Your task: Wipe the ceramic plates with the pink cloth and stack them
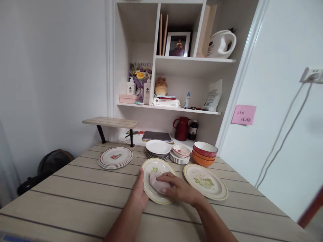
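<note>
In front of me a cream plate with a yellow rim and a green leaf print is tilted up a little. My left hand grips its left edge, thumb on the rim and the other fingers out of sight beneath. A pale pinkish cloth is bunched under my right hand, whose fingers are closed round it and press it on the plate's face. Just right of that, an oval plate with a similar leaf print lies flat on the wooden table.
Behind stand stacked plates with red print, white plates, small dishes and bowls. A small raised shelf is at the back left. A red jug and a dark bottle stand under the wall shelves.
</note>
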Action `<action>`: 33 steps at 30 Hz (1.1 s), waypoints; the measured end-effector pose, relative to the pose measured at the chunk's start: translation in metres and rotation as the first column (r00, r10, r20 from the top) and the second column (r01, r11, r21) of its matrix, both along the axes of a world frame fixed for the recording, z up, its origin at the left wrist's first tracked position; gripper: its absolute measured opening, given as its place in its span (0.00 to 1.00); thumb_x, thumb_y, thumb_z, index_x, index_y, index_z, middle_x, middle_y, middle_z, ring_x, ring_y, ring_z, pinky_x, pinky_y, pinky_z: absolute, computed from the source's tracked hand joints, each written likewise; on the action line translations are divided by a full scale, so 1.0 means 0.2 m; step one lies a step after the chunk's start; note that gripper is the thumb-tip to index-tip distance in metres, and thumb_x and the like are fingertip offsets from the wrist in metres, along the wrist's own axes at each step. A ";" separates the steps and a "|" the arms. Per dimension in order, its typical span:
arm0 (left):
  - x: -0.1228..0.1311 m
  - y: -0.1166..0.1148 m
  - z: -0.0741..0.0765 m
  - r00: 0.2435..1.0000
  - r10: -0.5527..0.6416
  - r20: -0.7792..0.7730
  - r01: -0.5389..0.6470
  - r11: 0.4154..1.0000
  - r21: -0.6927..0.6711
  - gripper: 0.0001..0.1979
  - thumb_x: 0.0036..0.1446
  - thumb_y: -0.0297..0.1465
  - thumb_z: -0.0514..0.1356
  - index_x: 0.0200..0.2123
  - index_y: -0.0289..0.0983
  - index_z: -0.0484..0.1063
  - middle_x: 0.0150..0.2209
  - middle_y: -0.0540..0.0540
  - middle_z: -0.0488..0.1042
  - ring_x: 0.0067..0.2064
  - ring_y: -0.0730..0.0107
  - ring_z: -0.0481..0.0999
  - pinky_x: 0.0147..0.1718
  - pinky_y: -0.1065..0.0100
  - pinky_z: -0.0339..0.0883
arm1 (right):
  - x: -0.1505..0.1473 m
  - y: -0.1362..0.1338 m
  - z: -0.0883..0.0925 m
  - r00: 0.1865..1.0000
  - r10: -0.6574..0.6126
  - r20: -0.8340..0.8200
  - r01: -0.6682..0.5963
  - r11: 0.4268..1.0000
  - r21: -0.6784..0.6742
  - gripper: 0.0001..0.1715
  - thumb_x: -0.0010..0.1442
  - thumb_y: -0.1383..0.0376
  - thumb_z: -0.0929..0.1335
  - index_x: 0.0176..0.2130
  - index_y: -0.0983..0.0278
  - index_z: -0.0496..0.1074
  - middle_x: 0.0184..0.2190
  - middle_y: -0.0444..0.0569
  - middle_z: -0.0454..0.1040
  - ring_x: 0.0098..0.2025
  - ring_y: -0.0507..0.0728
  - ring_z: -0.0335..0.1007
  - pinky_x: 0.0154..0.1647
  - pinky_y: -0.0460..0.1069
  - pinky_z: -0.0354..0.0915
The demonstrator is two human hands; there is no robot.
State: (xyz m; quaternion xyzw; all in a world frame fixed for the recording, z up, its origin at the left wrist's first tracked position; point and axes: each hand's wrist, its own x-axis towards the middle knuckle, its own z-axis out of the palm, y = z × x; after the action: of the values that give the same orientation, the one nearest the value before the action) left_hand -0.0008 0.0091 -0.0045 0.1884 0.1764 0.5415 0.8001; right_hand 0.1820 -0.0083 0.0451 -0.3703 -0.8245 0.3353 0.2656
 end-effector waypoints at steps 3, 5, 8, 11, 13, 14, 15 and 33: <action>0.00 -0.01 0.01 1.000 -0.012 0.010 0.012 1.000 0.016 0.35 0.60 0.48 0.52 0.63 0.29 0.61 0.53 0.31 0.74 0.58 0.49 0.70 0.61 0.52 0.55 | 0.01 0.00 0.00 0.996 0.043 -0.076 -0.047 0.998 -0.050 0.21 0.62 0.56 0.63 0.50 0.60 0.75 0.53 0.52 0.71 0.55 0.59 0.65 0.59 0.55 0.58; 0.00 -0.02 0.03 1.000 -0.002 0.004 0.002 1.000 0.019 0.35 0.60 0.47 0.53 0.63 0.30 0.61 0.54 0.32 0.74 0.58 0.49 0.70 0.61 0.51 0.55 | -0.01 0.01 -0.01 0.997 -0.020 -0.074 0.017 0.999 -0.033 0.17 0.61 0.60 0.64 0.45 0.60 0.77 0.49 0.51 0.73 0.52 0.58 0.68 0.56 0.53 0.61; 0.00 -0.03 0.04 1.000 -0.007 0.009 0.007 1.000 0.025 0.35 0.60 0.47 0.53 0.63 0.30 0.59 0.54 0.32 0.74 0.58 0.48 0.70 0.61 0.50 0.56 | -0.06 0.02 -0.03 0.994 -0.111 -0.008 0.111 0.993 0.042 0.18 0.52 0.69 0.68 0.44 0.59 0.77 0.47 0.49 0.73 0.50 0.58 0.68 0.54 0.52 0.62; 0.00 -0.04 0.04 0.998 -0.052 0.034 0.051 0.998 0.025 0.37 0.59 0.48 0.53 0.64 0.31 0.58 0.55 0.32 0.73 0.58 0.47 0.70 0.60 0.50 0.56 | -0.08 0.02 -0.04 0.976 -0.219 0.012 0.219 0.975 0.049 0.37 0.46 0.72 0.68 0.57 0.59 0.67 0.50 0.50 0.71 0.48 0.58 0.68 0.51 0.52 0.63; 0.00 -0.04 0.05 0.997 -0.062 0.036 0.061 0.998 0.021 0.37 0.59 0.49 0.53 0.64 0.31 0.58 0.55 0.32 0.73 0.58 0.47 0.70 0.60 0.49 0.57 | -0.07 0.03 -0.05 0.968 -0.249 0.021 0.249 0.968 0.014 0.45 0.45 0.71 0.68 0.63 0.60 0.59 0.54 0.52 0.69 0.50 0.58 0.68 0.52 0.53 0.62; 0.00 -0.04 0.05 0.998 -0.061 0.034 0.061 0.998 0.021 0.37 0.59 0.49 0.53 0.64 0.31 0.58 0.55 0.32 0.73 0.58 0.47 0.70 0.60 0.49 0.57 | -0.07 0.03 -0.05 0.971 -0.237 0.034 0.237 0.971 0.000 0.45 0.46 0.71 0.68 0.63 0.61 0.59 0.55 0.52 0.69 0.52 0.59 0.67 0.54 0.53 0.61; 0.00 -0.05 0.05 0.998 -0.060 0.031 0.059 0.998 0.021 0.37 0.59 0.49 0.53 0.64 0.32 0.58 0.55 0.32 0.73 0.57 0.47 0.71 0.59 0.49 0.58 | -0.06 0.03 -0.05 0.975 -0.215 0.050 0.216 0.976 -0.010 0.42 0.46 0.70 0.68 0.61 0.61 0.62 0.55 0.52 0.69 0.53 0.60 0.66 0.55 0.54 0.60; 0.03 -0.05 0.05 0.990 0.075 -0.116 -0.078 0.997 -0.022 0.34 0.56 0.41 0.61 0.64 0.38 0.57 0.54 0.31 0.74 0.55 0.49 0.73 0.56 0.48 0.61 | -0.02 0.14 -0.06 0.677 -0.731 0.086 0.653 0.651 0.388 0.13 0.58 0.66 0.64 0.44 0.62 0.68 0.47 0.53 0.67 0.41 0.57 0.67 0.36 0.48 0.57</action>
State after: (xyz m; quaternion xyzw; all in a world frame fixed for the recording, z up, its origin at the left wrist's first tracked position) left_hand 0.0056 -0.0015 0.0056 0.2019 0.2362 0.5577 0.7697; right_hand 0.1773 0.0199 0.0326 -0.6459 -0.6872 0.0202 0.3319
